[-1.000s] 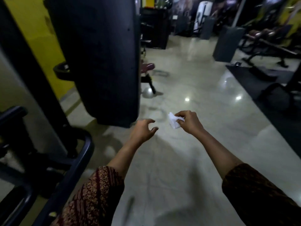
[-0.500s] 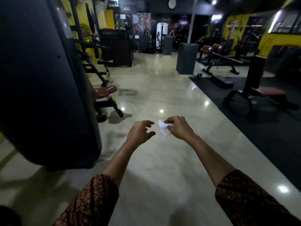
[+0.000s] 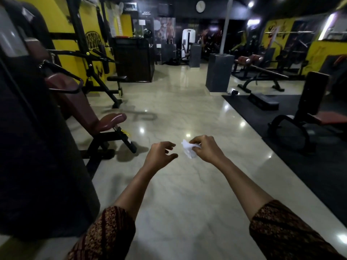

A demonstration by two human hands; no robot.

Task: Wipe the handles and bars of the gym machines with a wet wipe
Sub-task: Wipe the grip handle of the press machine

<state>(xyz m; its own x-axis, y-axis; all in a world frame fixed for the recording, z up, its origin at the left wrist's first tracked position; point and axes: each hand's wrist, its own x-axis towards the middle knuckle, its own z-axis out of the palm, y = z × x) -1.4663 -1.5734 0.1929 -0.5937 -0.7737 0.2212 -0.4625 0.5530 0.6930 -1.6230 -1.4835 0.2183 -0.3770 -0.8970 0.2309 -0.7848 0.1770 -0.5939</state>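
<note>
My right hand (image 3: 205,150) pinches the crumpled wet wipe (image 3: 188,151) out over the shiny floor (image 3: 169,194). My left hand (image 3: 159,156) is beside it, fingers loose, holding nothing. I think the small pinch could slip and drop the wipe. It is balled up, so it may clean the bars (image 3: 75,52) on my left badly

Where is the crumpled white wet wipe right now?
Head view, just right of centre: the crumpled white wet wipe is pinched in the right hand, beside the empty left hand, above the glossy floor.
</note>
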